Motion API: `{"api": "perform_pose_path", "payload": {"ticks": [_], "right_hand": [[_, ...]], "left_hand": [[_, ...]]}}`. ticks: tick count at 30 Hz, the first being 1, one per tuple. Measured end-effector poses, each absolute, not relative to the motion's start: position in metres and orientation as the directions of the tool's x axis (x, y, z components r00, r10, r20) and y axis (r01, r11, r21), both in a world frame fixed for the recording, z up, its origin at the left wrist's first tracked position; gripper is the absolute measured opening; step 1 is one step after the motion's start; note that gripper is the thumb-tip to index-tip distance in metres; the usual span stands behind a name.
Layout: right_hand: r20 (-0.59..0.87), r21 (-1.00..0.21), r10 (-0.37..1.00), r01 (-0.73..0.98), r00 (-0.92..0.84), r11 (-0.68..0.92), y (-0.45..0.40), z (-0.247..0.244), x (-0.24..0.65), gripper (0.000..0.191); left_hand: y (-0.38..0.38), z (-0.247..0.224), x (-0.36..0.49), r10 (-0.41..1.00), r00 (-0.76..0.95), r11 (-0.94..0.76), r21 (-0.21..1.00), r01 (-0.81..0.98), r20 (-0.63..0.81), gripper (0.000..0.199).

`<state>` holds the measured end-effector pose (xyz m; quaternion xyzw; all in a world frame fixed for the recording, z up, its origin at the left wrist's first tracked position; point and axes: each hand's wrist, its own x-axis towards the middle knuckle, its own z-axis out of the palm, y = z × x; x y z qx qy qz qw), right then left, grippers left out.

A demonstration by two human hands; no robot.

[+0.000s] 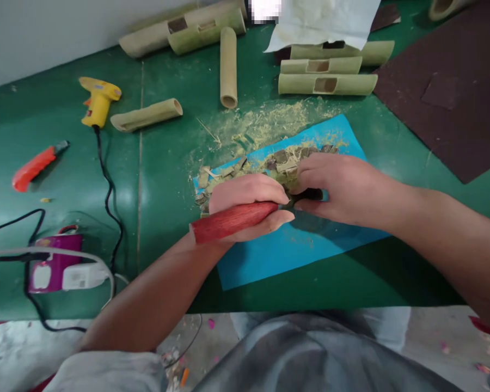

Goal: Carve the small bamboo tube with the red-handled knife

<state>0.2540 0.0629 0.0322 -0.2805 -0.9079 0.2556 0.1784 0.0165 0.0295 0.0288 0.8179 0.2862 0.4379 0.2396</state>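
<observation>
My left hand (pixel 249 193) is closed around a red wooden handle (pixel 234 222) that narrows toward the fingertips; the tool's working end is mostly hidden there. Close by, my right hand (pixel 338 185) has its thumb and fingers curled together at the same spot. Something small and dark seems to sit between them, too shaded to name. Both hands are over a blue sheet (pixel 257 264). Bark-like brown chips (pixel 283 158) and yellowish shavings lie in a band along its far side, partly behind my hands.
At the back lie cut bamboo tubes (pixel 329 84), several with square openings. A bamboo piece (pixel 147 115), a yellow glue gun (pixel 100 100) and a red utility knife (pixel 36 167) are on the left. Cables surround a purple power strip (pixel 57 261). Dark brown board (pixel 465 98) occupies the right.
</observation>
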Motion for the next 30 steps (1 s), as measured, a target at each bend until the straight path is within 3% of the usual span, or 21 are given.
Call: {"api": "perform_pose_path", "payload": {"ticks": [3, 8, 16, 25, 30], "right_hand": [[0.280, -0.551, 0.539, 0.327, -0.795, 0.768, 0.064, 0.029, 0.257, 0.009], [0.402, -0.473, 0.461, 0.251, -0.791, 0.844, 0.065, 0.017, 0.261, 0.010], [0.436, -0.419, 0.414, 0.227, -0.800, 0.879, 0.067, 0.016, 0.259, 0.008], [0.449, -0.428, 0.452, 0.259, -0.771, 0.866, 0.066, 0.019, 0.261, 0.016], [0.476, -0.453, 0.671, 0.496, -0.568, 0.741, 0.073, 0.026, 0.263, 0.016]], "left_hand": [[0.030, 0.026, 0.017, 0.677, 0.452, -0.718, 0.657, 0.231, 0.581, 0.020], [0.029, 0.027, 0.015, 0.662, 0.494, -0.709, 0.684, 0.171, 0.563, 0.040], [0.025, 0.027, 0.015, 0.670, 0.439, -0.731, 0.634, 0.253, 0.598, 0.021], [0.020, 0.039, 0.012, 0.531, 0.597, -0.847, 0.353, 0.397, 0.602, 0.021], [0.018, 0.033, 0.015, 0.484, 0.641, -0.865, 0.216, 0.453, 0.595, 0.020]]}}
